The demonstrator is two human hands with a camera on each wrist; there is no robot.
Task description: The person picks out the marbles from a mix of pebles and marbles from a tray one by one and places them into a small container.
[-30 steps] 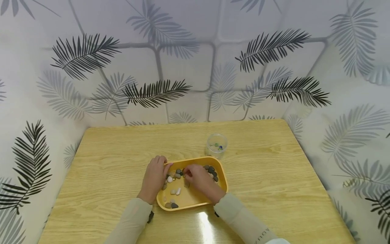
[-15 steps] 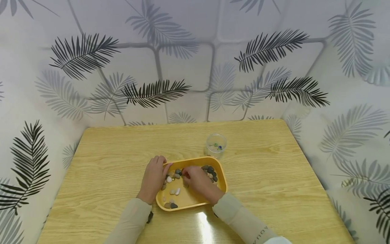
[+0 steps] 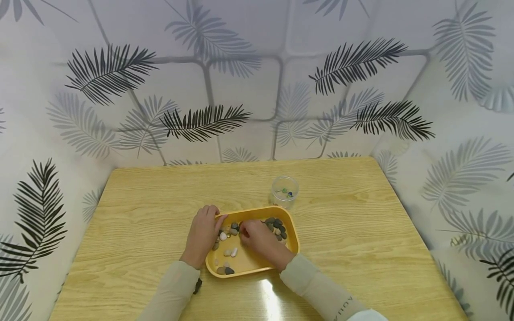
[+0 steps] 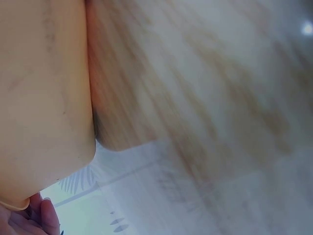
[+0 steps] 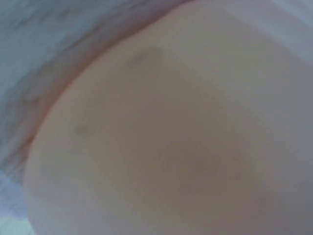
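A yellow rectangular tray [image 3: 249, 262] holds several pebbles: a grey group [image 3: 234, 231] at its upper left, a dark cluster [image 3: 277, 223] at its right end, white stones [image 3: 234, 252] near the middle, and a dark stone [image 3: 229, 270] at lower left. My left hand [image 3: 203, 232] grips the tray's far left corner, thumb over the rim. In the left wrist view its fingers [image 4: 46, 215] show beyond the tray's pale outer wall [image 4: 44, 98]. Inside the tray, my right hand [image 3: 261, 238] bends its fingers down beside the grey pebbles; its fingertips are hidden. The right wrist view is blurred.
A clear round cup [image 3: 285, 191] with small green and blue pieces in it stands just behind the tray. Both lie on a wooden table [image 3: 361, 232]. A leaf-patterned covering [image 3: 257, 89] rises behind the table and along its sides.
My right hand's fingers have turned downward and shifted slightly nearer to me inside the tray. My left hand stays on the corner; the tray and cup hold their places.
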